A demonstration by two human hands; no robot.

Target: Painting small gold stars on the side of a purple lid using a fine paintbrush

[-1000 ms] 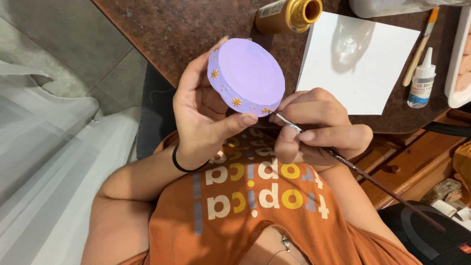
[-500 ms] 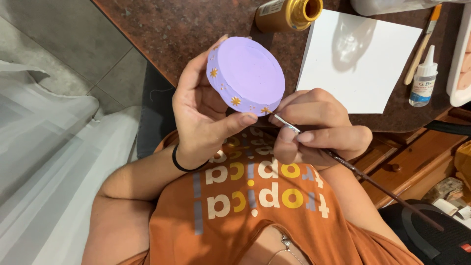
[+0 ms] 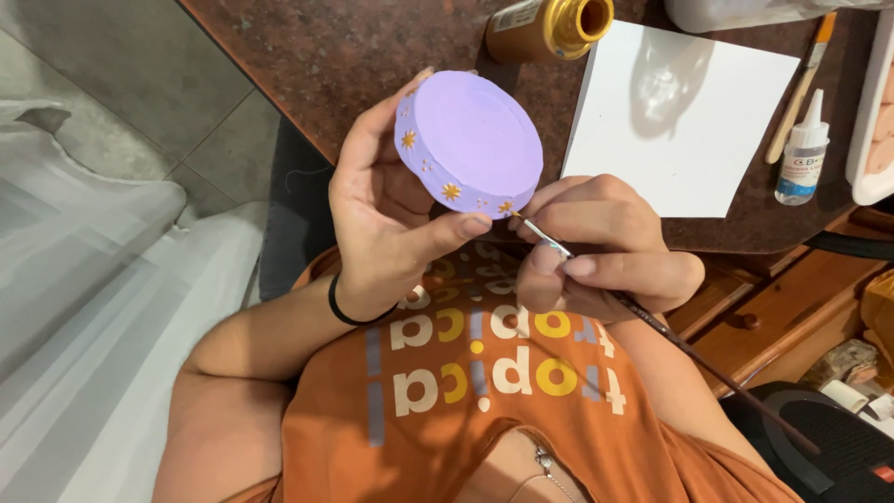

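Left hand (image 3: 391,219) is gripping a round lilac box (image 3: 470,140) tilted above the tabletop (image 3: 372,56) edge — gold stars dotting its side. Right hand (image 3: 596,247) is pinching a thin paintbrush (image 3: 652,321), its tip touching the box's lower rim — white paper (image 3: 684,121) lying just beyond.

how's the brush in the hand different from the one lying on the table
The thin brush is pinched in the right hand, its fine tip at the side of the purple round box held by the left hand; the wooden brush lies untouched on the table. The thin brush has a dark handle; the wooden brush's handle is pale and looks thicker. Both are slim paintbrushes.
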